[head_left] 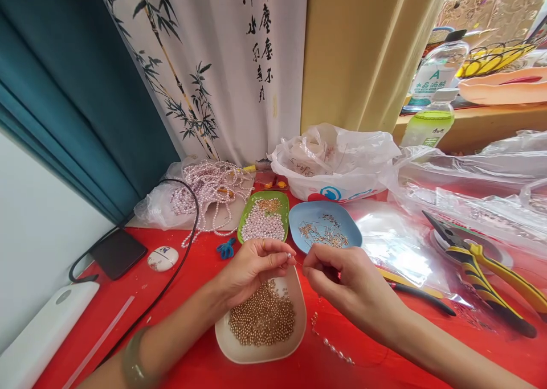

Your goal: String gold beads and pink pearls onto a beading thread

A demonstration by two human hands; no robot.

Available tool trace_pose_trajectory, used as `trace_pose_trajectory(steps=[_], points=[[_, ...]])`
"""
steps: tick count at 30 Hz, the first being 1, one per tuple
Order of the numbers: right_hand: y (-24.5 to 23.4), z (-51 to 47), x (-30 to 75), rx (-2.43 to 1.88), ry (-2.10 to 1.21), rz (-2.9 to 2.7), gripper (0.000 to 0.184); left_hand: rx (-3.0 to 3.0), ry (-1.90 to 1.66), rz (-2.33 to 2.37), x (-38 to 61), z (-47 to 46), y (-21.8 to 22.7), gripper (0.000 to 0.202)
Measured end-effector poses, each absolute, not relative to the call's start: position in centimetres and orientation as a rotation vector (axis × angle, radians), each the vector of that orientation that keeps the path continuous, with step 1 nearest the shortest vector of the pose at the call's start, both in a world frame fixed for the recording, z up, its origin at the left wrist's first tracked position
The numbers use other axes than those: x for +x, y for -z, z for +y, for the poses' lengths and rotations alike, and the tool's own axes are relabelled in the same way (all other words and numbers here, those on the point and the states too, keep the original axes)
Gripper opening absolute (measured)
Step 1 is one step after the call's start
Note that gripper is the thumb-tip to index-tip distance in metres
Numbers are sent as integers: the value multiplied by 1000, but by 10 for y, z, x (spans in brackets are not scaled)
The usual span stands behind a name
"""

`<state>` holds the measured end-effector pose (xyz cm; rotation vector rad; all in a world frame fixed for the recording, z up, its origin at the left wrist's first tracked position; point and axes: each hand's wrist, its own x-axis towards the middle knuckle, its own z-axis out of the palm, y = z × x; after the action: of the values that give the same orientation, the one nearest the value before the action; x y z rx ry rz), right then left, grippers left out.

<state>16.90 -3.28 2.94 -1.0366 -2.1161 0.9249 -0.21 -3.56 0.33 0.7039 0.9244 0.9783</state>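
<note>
My left hand (258, 263) pinches a small pearl bead (289, 256) between thumb and forefinger, above a cream tray (256, 357) of gold beads (265, 318). Close on its right, my right hand (348, 269) is closed in a pinch. A faint thin thread (299, 263) runs from the bead toward its fingertips, which partly hide its end. Below the right hand, a strand of pearl and gold beads (337, 350) lies on the red table. Beyond the hands are a green tray (241, 221) of pinkish pearls and a blue tray (299, 209) with small metal pins.
Pearl strings (200, 187) are heaped at the back left, near a black cable (197, 207) and a white earbud case (163, 258). Yellow-black pliers (482, 275) lie at the right by plastic bags (461, 195). A stuffed white bag (342, 172) stands behind the trays.
</note>
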Motion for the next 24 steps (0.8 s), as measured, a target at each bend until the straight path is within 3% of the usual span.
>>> trace_pose_trajectory(steps=[11,24], points=[[-23,-32,169,-1036,-838,-2173,17,759,-979,950,0,-36,-4,10],[-23,-31,169,-840,-423,-2201,20,731,-960,875,2,-41,-6,11]])
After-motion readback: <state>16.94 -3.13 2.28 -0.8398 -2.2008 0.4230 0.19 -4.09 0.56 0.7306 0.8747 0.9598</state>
